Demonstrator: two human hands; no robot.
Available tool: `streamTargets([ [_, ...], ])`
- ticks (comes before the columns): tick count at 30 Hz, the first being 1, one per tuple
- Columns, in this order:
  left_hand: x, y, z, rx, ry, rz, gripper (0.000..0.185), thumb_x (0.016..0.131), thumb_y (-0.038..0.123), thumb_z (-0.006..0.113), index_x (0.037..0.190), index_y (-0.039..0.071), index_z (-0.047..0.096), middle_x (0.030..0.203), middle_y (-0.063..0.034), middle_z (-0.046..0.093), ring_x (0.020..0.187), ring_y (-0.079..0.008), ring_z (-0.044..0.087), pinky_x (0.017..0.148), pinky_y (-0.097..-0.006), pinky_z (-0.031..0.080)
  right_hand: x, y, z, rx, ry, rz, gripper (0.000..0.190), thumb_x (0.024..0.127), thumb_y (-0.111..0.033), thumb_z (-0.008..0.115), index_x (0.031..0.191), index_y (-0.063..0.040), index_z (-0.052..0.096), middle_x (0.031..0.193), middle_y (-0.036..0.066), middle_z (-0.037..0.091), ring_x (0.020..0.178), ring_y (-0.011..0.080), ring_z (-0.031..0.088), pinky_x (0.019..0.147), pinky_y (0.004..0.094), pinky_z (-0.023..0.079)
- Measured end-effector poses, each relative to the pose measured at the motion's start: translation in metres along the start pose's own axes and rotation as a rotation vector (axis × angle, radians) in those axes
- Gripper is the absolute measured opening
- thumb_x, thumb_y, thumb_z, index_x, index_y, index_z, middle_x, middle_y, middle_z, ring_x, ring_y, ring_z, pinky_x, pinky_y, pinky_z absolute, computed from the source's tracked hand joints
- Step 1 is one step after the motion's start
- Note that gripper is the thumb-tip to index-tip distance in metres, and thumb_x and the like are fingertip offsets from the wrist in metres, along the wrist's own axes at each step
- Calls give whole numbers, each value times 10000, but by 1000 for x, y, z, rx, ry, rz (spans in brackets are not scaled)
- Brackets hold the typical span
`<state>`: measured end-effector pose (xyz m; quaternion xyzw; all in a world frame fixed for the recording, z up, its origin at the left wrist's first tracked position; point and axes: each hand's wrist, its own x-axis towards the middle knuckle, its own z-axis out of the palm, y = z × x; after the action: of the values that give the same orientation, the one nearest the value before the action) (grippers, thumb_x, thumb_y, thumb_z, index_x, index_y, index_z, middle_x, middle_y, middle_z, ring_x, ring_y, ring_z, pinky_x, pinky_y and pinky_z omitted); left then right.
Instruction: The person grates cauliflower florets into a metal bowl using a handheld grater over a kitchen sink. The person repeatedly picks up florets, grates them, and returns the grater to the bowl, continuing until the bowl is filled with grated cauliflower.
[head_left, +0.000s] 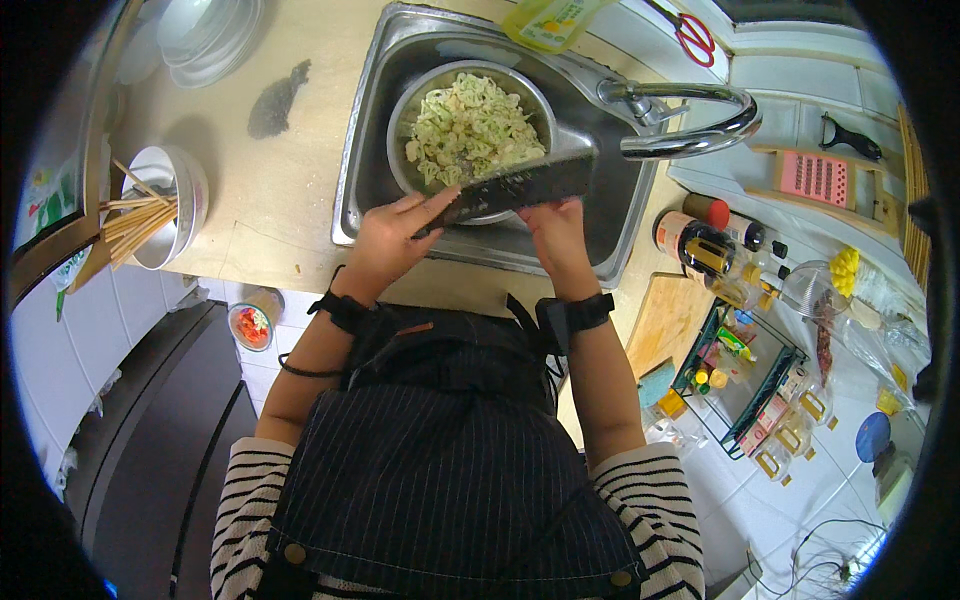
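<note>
My left hand (397, 236) holds the left end of a dark flat utensil (525, 184), with the fingers above and the thumb below. Whether it is a wide cleaver or a thin board, I cannot tell. Pale bits cling to its face. My right hand (556, 232) grips its lower edge farther right. The utensil is tilted over the near rim of a round steel bowl (397, 142), hiding part of it. Inside the bowl lie many cut pieces of cauliflower (476, 124). The bowl stands in a stainless steel sink (360, 180).
A chrome faucet (697, 146) arches over the sink's right side. Stacked white bowls (193, 202) hold wooden chopsticks (142, 225) at left. Bottles (705, 251) and a wooden cutting board (667, 319) lie right. Red-handled scissors (696, 41) and a yellow-green bottle (551, 26) are at the back.
</note>
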<state>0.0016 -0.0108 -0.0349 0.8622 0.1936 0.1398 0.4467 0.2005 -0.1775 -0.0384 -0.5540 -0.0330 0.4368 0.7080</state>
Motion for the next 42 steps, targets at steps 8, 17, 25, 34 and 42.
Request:
streamTargets([
  [8, 8, 17, -3, 49, -36, 155, 805, 692, -33, 836, 1458, 155, 675, 906, -92, 673, 776, -296, 694, 710, -404, 608, -4, 19, -5, 9, -2, -70, 394, 1099, -176, 623, 1434, 30, 602, 1334, 83, 680, 1211, 167, 637, 1065, 337, 512],
  [17, 11, 19, 1, 71, -23, 132, 786, 704, 33, 845, 1456, 176, 667, 896, -88, 643, 777, -305, 681, 696, -411, 600, -9, 24, -6, -32, 166, 8, 276, 1041, -74, 688, 1309, -50, 628, 1270, 41, 679, 1132, 169, 675, 943, 333, 576],
  [25, 11, 17, 3, 116, -31, 111, 755, 734, 53, 835, 1457, 187, 663, 919, -79, 663, 794, -300, 697, 706, -411, 607, -16, 20, 7, 186, 186, -22, 317, 1000, -3, 690, 1291, -95, 603, 1221, 41, 695, 1070, 200, 724, 839, 347, 631],
  [34, 3, 7, 12, 123, -17, -21, 735, 770, -17, 825, 1457, 194, 672, 974, -105, 713, 841, -336, 720, 755, -420, 618, -6, 20, 14, 111, 265, 34, 168, 962, 77, 657, 1117, 19, 690, 1114, 111, 749, 973, 229, 757, 855, 358, 665],
  [42, -6, -6, 20, 114, -3, -61, 665, 812, 5, 811, 1436, 196, 686, 976, -114, 724, 844, -346, 724, 748, -425, 612, -8, 19, 28, 76, 326, 128, 174, 974, 41, 694, 1144, 78, 708, 1123, 129, 743, 1015, 238, 751, 936, 382, 665],
])
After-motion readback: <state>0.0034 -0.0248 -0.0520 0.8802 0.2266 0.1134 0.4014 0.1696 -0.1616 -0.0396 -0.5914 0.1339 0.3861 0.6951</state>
